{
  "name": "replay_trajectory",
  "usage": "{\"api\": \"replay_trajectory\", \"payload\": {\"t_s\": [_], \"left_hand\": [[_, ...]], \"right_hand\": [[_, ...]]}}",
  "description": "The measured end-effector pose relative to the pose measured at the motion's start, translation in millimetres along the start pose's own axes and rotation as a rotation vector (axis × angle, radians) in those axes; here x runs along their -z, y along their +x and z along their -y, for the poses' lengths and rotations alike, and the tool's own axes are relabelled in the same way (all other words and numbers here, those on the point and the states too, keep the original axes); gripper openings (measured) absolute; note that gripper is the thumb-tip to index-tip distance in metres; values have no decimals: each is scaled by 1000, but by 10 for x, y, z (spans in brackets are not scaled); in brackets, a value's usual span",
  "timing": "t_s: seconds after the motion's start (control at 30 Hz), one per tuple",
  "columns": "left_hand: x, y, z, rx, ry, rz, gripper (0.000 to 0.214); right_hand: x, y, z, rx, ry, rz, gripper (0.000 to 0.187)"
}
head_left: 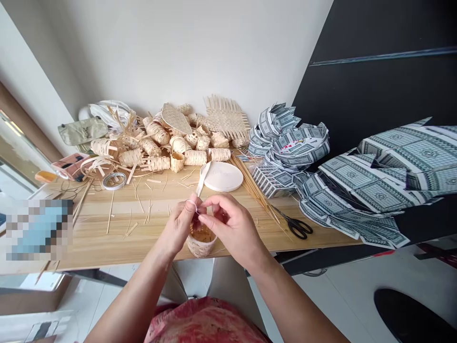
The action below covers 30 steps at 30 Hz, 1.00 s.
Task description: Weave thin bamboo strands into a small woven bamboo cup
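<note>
My left hand (pixel 180 224) is closed, with a flat pale strip (pixel 204 178) sticking up and away from its fingers. A thin white thread (pixel 193 203) loops by the left thumb and runs toward my right hand (pixel 230 224). The right thumb and index finger are bent in a pinch at the thread's end, close against the left fingertips. Just under both hands, a small round woven basket (pixel 201 248) stands upright at the table's front edge, its opening partly covered by the fingers.
Behind the hands lies a white round disc (pixel 223 176). Many small woven baskets (pixel 157 133) are heaped along the wall. Black scissors (pixel 300 227) and long thin strips (pixel 255 186) lie right, beside folded playing-card shapes (pixel 374 183). A tape roll (pixel 114 181) sits left.
</note>
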<state>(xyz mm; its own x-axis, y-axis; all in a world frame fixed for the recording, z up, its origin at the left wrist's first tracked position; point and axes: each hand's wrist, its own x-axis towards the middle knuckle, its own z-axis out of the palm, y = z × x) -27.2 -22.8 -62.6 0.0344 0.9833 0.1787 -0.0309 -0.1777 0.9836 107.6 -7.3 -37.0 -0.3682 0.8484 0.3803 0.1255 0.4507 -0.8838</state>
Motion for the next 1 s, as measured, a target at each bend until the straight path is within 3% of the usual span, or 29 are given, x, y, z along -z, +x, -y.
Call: {"api": "replay_trajectory", "payload": {"t_s": [0.1, 0.27, 0.37, 0.5, 0.7, 0.83, 1.0], "left_hand": [[16, 3, -30, -36, 30, 40, 56], [17, -3, -72, -14, -77, 14, 53], [5, 0, -58, 31, -255, -20, 49], [-1, 4, -59, 69, -370, -50, 46], [-22, -5, -100, 66, -361, -86, 46], [-40, -5, -95, 2, -361, -79, 53], [18, -6, -81, 40, -345, 10, 52]], "right_hand": [[15, 34, 20, 55, 39, 21, 11], [66, 34, -10, -192, 509, 206, 20], [76, 20, -21, -233, 593, 260, 22], [120, 23, -15, -280, 497, 282, 18], [185, 71, 32, -174, 67, 247, 14], [168, 88, 17, -158, 153, 214, 20], [153, 79, -37, -143, 176, 140, 23]]}}
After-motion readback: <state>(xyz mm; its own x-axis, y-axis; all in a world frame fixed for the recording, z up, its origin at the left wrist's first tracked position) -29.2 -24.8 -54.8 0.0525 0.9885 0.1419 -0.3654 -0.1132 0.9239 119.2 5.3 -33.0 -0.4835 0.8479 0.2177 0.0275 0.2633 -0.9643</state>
